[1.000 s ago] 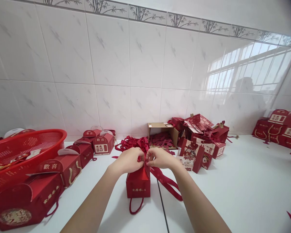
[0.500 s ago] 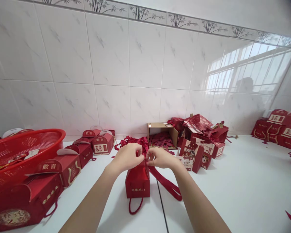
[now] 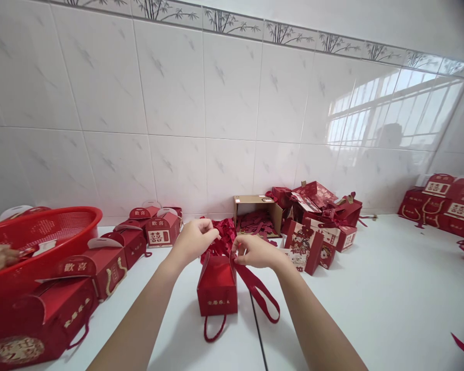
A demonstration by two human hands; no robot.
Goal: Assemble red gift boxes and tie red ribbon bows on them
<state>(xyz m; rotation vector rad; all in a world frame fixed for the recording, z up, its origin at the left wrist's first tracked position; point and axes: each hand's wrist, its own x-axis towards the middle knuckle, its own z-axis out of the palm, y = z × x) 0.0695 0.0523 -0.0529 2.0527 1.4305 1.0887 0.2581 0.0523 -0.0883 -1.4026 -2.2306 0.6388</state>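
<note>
A small red gift box (image 3: 217, 288) stands upright in front of me on the white table, its dark red cord handle hanging at the front. My right hand (image 3: 255, 251) pinches a red ribbon (image 3: 257, 288) at the box's upper right edge, and the ribbon's loop trails down to the right. Above the box's upper left side is my left hand (image 3: 193, 239), apart from the box. Its fingertips are pressed together; what they hold, if anything, cannot be made out. Just behind the box lies a heap of shiny red ribbon (image 3: 224, 236).
At left stands a red plastic basket (image 3: 81, 221) with another person's hand (image 3: 0, 259) in it. Several finished-looking red boxes (image 3: 104, 265) line that side. An open cardboard box (image 3: 247, 200) holds dark red pieces. More boxes (image 3: 303, 246) are piled right of centre and stacked far right (image 3: 443, 206).
My left hand has moved up and left, off the box top. My right hand stays at the box's edge, and the ribbon loop has swung slightly left. Another person's hand has appeared in the basket.
</note>
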